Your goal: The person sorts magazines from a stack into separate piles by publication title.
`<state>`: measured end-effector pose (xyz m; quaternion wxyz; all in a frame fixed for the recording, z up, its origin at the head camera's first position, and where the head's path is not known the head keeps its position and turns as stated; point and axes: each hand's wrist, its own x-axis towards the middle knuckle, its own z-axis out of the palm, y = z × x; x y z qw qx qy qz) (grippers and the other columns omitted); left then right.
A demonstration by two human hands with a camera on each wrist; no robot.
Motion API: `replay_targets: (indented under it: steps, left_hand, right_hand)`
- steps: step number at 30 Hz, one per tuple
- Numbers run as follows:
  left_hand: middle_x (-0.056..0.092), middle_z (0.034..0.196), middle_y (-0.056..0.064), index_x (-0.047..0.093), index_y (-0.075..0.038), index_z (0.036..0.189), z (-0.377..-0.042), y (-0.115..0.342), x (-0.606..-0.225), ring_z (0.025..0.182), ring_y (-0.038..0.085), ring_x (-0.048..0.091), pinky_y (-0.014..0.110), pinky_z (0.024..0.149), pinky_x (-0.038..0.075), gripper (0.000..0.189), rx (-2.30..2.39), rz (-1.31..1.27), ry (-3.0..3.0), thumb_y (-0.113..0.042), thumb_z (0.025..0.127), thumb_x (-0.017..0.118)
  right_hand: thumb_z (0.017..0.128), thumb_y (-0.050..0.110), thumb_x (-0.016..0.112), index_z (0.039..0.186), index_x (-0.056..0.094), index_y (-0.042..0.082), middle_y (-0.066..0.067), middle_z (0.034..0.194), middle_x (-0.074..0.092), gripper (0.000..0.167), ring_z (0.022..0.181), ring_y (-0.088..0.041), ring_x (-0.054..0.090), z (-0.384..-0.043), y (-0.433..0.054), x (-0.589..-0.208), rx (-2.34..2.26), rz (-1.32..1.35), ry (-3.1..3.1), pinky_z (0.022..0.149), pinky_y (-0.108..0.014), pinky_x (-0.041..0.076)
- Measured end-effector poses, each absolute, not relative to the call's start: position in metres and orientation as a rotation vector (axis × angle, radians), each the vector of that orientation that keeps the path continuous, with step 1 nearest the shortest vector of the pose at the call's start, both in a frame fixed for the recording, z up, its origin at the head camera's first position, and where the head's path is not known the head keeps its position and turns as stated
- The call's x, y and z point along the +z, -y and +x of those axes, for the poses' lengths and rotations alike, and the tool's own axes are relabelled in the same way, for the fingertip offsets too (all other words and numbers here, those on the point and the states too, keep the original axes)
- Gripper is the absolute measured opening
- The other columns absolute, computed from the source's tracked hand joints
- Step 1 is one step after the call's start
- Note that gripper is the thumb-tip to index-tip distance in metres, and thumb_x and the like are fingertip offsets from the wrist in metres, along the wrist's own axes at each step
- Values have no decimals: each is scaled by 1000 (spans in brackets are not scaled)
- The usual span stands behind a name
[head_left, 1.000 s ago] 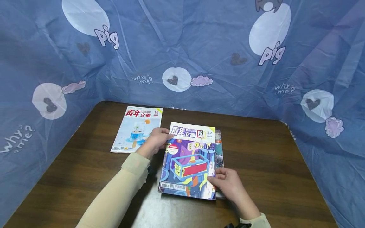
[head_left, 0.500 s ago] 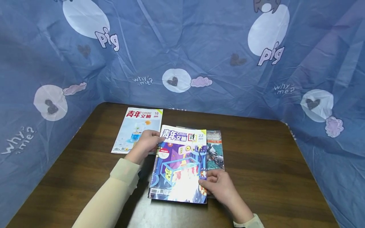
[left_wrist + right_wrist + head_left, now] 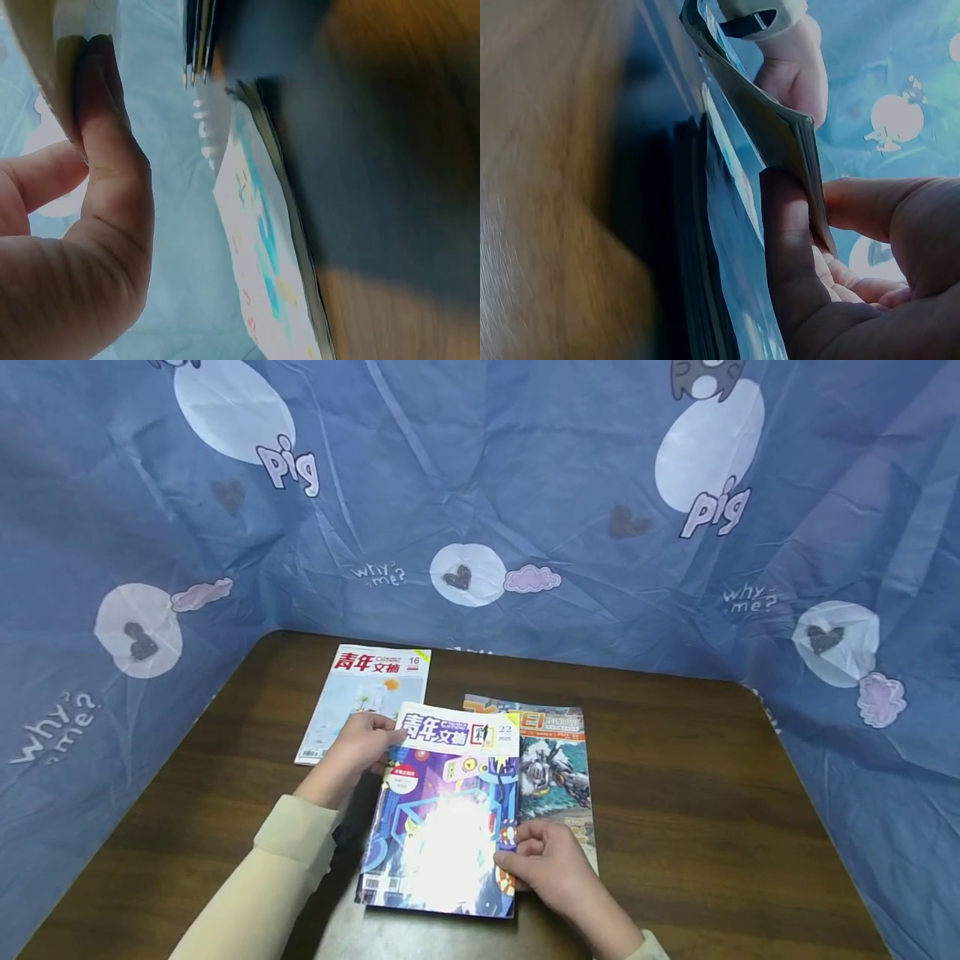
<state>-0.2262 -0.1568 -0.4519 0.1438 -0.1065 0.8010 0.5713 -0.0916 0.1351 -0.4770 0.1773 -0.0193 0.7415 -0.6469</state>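
A purple magazine (image 3: 450, 767) with a white title band is held up over the table by both hands, glare covering much of its lower cover. My left hand (image 3: 351, 752) pinches its left edge near the top. On the right edge, low down, my right hand (image 3: 553, 867) grips it between thumb and fingers; the right wrist view shows the magazine's pages (image 3: 810, 161) between them. Partly covered by it in the head view is a magazine with a robot on the cover (image 3: 555, 768). A pale blue magazine (image 3: 324, 710) lies beyond my left hand.
The dark wooden table (image 3: 697, 793) runs back to a blue printed cloth (image 3: 585, 635) that hangs around its far and side edges. In the left wrist view the pale blue magazine (image 3: 259, 247) shows some thickness. Thick page edges (image 3: 697, 247) sit below the right hand.
Both hands have carried the purple magazine left and toward the person. More of the robot-cover magazine now shows, while the purple one overlaps the pale blue magazine's corner.
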Motion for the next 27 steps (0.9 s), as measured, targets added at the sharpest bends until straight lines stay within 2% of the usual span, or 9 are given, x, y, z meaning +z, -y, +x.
replay_targets:
  steps: [4, 10, 18, 27]
  left_hand:
    - [68, 87, 18, 61, 10, 109, -222, 167, -452, 66, 23, 68, 32, 56, 56, 23, 1621, -314, -2331, -11, 100, 63]
    - [68, 88, 19, 60, 11, 108, -217, 180, -452, 66, 23, 67, 32, 55, 56, 23, 1596, -311, -2313, -10, 99, 62]
    - [69, 86, 19, 62, 13, 102, -203, 204, -447, 67, 26, 69, 36, 56, 57, 22, 1542, -263, -2312, -9, 98, 60]
    - [70, 86, 17, 61, 14, 108, -192, 234, -445, 67, 26, 68, 37, 58, 58, 25, 1507, -209, -2264, -9, 99, 63]
  right_hand:
    - [88, 4, 78, 88, 59, -1, -1, 62, 60, 19, 59, -13, 61, -90, -128, -477, -1812, -95, -2075, 59, -29, 57]
    - [87, 1, 77, 87, 58, -1, -1, 61, 58, 18, 57, -12, 59, -86, -115, -479, -1831, -127, -2036, 58, -29, 57]
    - [86, -1, 76, 87, 57, -1, -2, 65, 63, 19, 57, -13, 63, -80, -94, -480, -1848, -131, -1957, 56, -30, 58]
    - [84, -2, 78, 85, 57, 1, -5, 64, 63, 22, 52, -12, 62, -68, -69, -483, -1863, -137, -1893, 52, -28, 57]
